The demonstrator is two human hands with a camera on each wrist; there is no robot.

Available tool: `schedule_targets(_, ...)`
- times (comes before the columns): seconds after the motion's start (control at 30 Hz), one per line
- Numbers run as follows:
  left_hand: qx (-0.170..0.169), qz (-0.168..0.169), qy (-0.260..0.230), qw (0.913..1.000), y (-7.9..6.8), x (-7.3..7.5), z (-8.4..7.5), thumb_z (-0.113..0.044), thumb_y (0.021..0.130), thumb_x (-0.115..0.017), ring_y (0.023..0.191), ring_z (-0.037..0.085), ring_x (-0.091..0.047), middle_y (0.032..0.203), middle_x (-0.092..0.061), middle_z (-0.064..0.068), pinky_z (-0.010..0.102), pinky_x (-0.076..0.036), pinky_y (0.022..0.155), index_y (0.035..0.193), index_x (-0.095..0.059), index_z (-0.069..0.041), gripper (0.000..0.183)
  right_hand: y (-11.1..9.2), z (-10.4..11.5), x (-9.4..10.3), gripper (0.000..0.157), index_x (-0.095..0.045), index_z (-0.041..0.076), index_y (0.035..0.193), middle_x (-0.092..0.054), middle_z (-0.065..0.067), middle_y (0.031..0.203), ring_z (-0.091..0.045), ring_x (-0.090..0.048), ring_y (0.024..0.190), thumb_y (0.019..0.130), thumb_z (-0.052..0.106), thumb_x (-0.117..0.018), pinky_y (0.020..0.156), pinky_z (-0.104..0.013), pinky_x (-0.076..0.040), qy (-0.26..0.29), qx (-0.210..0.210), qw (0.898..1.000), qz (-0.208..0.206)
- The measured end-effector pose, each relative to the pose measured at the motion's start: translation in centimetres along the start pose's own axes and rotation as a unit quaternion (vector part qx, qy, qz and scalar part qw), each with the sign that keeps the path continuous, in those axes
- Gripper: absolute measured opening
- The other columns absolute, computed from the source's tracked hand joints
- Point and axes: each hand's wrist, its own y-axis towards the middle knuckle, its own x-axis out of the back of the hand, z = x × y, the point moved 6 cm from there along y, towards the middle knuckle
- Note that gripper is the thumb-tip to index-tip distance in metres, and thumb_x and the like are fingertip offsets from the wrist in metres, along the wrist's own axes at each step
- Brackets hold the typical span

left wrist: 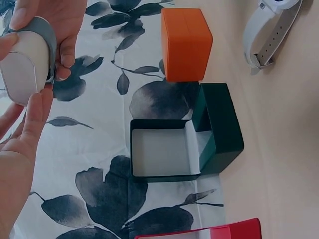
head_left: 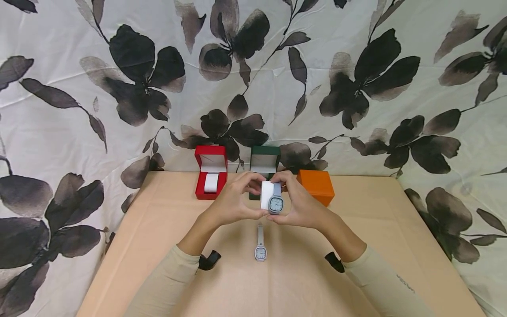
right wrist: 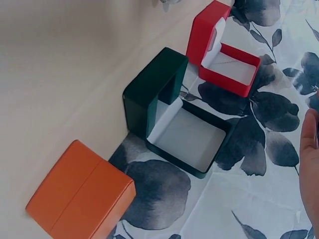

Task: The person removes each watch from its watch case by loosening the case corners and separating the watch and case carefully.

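Note:
Above the table, in the head view, both hands meet at a white watch cushion (head_left: 266,194) and a light blue wristwatch (head_left: 276,203) with a square face. My left hand (head_left: 233,203) pinches the cushion between thumb and fingertips on its left side. On the other side, my right hand (head_left: 300,203) grips the watch and cushion together, thumb below and fingers above. The left wrist view shows the strap (left wrist: 51,47) curving around one end of the cushion. Only an edge of the right hand (right wrist: 310,164) appears in the right wrist view.
A second watch (head_left: 260,253) with a pale strap lies nearer on the table (head_left: 229,290). At the back stand an open red box (head_left: 200,189) containing a white cushion, an open green box (left wrist: 227,129) partly behind the hands, and a closed orange box (head_left: 317,187). Floral cloth (head_left: 293,88) hangs behind.

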Motion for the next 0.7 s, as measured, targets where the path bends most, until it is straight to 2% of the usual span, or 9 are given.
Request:
schedule_targets(0.17, -0.01, 0.003, -0.002, 0.9999, 0.07, 0.21, -0.07, -0.008, 0.072, -0.092, 0.106, 0.017, -0.066, 0.122, -0.061, 0.006, 0.029, -0.06, 0.095, 0.13, -0.057, -0.005, 0.068, 0.21, 0.18, -0.12, 0.09, -0.034, 0.006, 0.138, -0.045, -0.009, 0.134, -0.016, -0.053, 0.112, 0.071, 0.022, -0.093, 0.095, -0.033, -0.057, -0.008, 0.004, 1.0, 0.004)
schedule_targets(0.33, -0.016, 0.006, 0.006, 0.9998, 0.1, 0.33, -0.05, -0.009, 0.073, -0.091, 0.104, 0.017, -0.068, 0.122, -0.062, 0.006, 0.03, -0.06, 0.094, 0.13, -0.058, -0.006, 0.066, 0.23, 0.07, -0.27, 0.091, -0.033, 0.006, 0.138, -0.044, -0.01, 0.133, -0.016, -0.052, 0.111, 0.071, 0.021, -0.092, 0.094, -0.039, -0.057, -0.005, 0.002, 1.0, 0.006)
schedule_targets(0.7, 0.009, -0.008, -0.01, 0.9999, 0.19, 0.15, 0.21, -0.008, 0.071, -0.093, 0.107, 0.018, -0.066, 0.123, -0.06, 0.006, 0.026, -0.06, 0.093, 0.131, -0.057, -0.006, 0.07, -0.18, -0.4, 0.23, 0.093, -0.038, 0.007, 0.137, -0.047, -0.009, 0.132, -0.015, -0.052, 0.108, 0.068, 0.025, -0.097, 0.092, -0.034, -0.056, 0.001, 0.001, 1.0, -0.026)
